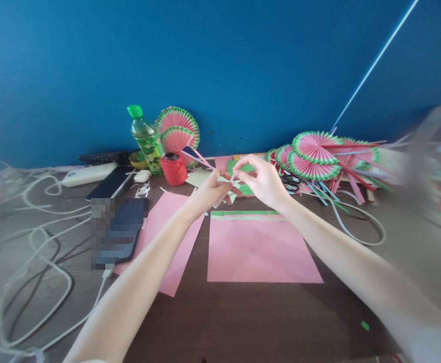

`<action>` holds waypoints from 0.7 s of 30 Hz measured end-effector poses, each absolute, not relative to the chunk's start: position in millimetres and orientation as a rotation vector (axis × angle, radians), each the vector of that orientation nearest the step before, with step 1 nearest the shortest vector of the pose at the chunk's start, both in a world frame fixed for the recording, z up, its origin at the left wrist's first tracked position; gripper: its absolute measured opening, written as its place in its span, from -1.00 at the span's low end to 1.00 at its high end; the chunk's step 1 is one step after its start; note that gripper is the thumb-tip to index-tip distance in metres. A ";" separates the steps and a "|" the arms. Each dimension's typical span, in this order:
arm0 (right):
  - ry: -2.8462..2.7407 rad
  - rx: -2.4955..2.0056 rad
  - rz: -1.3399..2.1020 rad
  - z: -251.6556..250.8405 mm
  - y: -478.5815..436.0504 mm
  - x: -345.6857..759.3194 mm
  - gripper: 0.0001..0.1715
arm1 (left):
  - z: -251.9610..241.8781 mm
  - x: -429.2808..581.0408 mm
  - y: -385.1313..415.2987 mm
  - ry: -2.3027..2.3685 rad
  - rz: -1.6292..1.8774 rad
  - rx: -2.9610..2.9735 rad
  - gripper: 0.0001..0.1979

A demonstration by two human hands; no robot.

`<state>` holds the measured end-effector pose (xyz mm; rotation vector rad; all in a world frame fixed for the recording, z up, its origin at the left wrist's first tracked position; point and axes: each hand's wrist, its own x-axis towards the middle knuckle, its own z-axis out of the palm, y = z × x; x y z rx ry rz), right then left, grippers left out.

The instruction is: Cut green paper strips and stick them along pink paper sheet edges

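My left hand and my right hand meet above the back of the desk, fingertips almost touching. A small, thin whitish strip is pinched between them; its exact kind is too small to tell. Below my right hand lies a pink paper sheet with a green and a white band along its far edge. Another pink sheet lies at an angle under my left forearm. Green paper and pale scraps lie behind the fingers, partly hidden.
A phone rests on the left sheet, with white cables coiled beside it. Behind stand a green-capped bottle, a red cup-like holder and a pleated pink-green paper fan. More fans and scissors are at right.
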<state>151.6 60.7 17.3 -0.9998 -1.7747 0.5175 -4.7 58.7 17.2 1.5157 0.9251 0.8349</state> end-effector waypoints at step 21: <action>-1.702 -1.078 0.494 8.9 61.9 143.6 -0.94 | 9.1 2.4 60.1 0.991 1.063 1.430 -0.85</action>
